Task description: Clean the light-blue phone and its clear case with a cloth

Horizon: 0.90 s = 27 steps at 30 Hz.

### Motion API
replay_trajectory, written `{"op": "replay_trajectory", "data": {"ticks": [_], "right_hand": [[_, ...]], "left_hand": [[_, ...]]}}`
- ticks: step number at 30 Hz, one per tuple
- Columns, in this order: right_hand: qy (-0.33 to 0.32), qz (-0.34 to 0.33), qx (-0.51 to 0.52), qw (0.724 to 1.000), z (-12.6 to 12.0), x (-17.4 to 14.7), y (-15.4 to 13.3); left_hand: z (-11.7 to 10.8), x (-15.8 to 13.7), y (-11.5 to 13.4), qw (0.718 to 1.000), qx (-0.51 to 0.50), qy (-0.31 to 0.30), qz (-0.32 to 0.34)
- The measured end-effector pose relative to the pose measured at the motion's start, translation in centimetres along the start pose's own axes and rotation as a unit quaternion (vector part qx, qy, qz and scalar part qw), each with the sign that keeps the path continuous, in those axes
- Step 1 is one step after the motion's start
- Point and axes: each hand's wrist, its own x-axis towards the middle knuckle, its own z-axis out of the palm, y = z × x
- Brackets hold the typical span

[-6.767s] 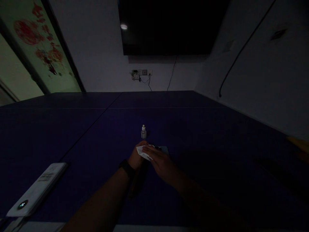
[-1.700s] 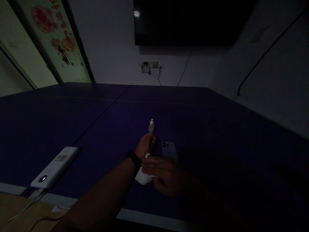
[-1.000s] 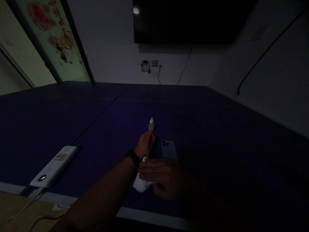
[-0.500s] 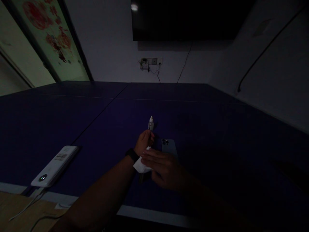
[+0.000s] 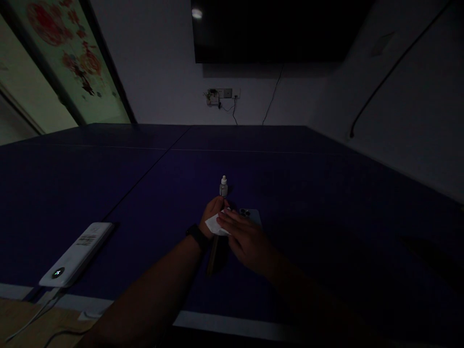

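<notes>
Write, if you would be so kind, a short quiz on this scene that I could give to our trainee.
1. Multiple choice: which of the person's wrists bears the black band?
A) the right
B) the left
C) neither

2. True or false: the small bottle stands upright on the dark table.

3. Short answer: what does the right hand hold?

Key:
1. B
2. True
3. A white tissue or cloth; the view is too dark to tell which.
</notes>
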Motion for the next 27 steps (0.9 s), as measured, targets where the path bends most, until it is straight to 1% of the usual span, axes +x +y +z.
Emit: {"op": "replay_trajectory", "data": {"ticks": [1, 4, 5, 6, 7, 9, 10, 11, 14, 15, 16, 20, 22, 24, 27], "right_hand": [[-0.011, -0.016, 0.014, 1.000, -0.1, 0.0, 0.0], [-0.053, -0.099, 0.069, 0.991, -0.5, -0.2, -0.3], [-0.058, -0.116, 0.078, 0.988, -0.6, -0.3, -0.4], [-0.058, -0.117, 0.077, 0.988, -0.6, -0.3, -0.4], [-0.050, -0.101, 0.066, 0.991, -0.5, -0.3, -0.5], [-0.028, -0.049, 0.037, 0.998, -0.4, -0.2, -0.4], [-0.023, -0.036, 0.031, 0.999, -0.4, -0.2, -0.4], [-0.025, -0.040, 0.035, 0.998, -0.4, -0.1, -0.4], [-0.050, -0.103, 0.083, 0.990, -0.5, -0.2, -0.4], [-0.049, -0.106, 0.094, 0.989, -0.4, -0.3, -0.3], [-0.039, -0.090, 0.097, 0.990, -0.3, -0.3, -0.2], [0.022, 0.043, 0.065, 0.997, 0.9, -0.1, 0.6], [0.038, 0.076, 0.058, 0.995, 1.3, 0.1, 0.9], [0.031, 0.068, 0.066, 0.995, 1.4, 0.2, 0.8], [0.004, 0.015, 0.100, 0.995, 0.8, 0.2, 0.2]], "left_hand": [[0.0, 0.0, 0.0, 1.000, 0.001, 0.000, -0.001], [0.1, -0.1, 0.0, 1.000, 0.000, -0.003, -0.009], [0.1, -0.2, 0.0, 1.000, 0.000, -0.004, -0.011], [0.2, -0.3, 0.1, 1.000, -0.001, -0.005, -0.011], [0.2, -0.3, 0.1, 1.000, -0.001, -0.006, -0.010], [0.1, -0.3, 0.2, 1.000, 0.000, -0.008, -0.005], [0.1, -0.3, 0.3, 1.000, 0.000, -0.010, -0.003], [0.1, -0.3, 0.3, 1.000, 0.000, -0.012, -0.002], [0.1, -0.2, 0.3, 1.000, -0.002, -0.015, -0.003], [0.1, -0.2, 0.2, 1.000, -0.002, -0.016, -0.002], [0.1, -0.2, 0.2, 1.000, -0.001, -0.016, 0.001], [0.5, -0.1, 0.0, 1.000, 0.000, -0.011, 0.020], [0.6, 0.0, -0.2, 1.000, -0.003, -0.008, 0.022], [0.5, -0.1, -0.2, 1.000, -0.002, -0.007, 0.019], [0.3, -0.2, 0.1, 1.000, 0.013, -0.007, 0.018]]}}
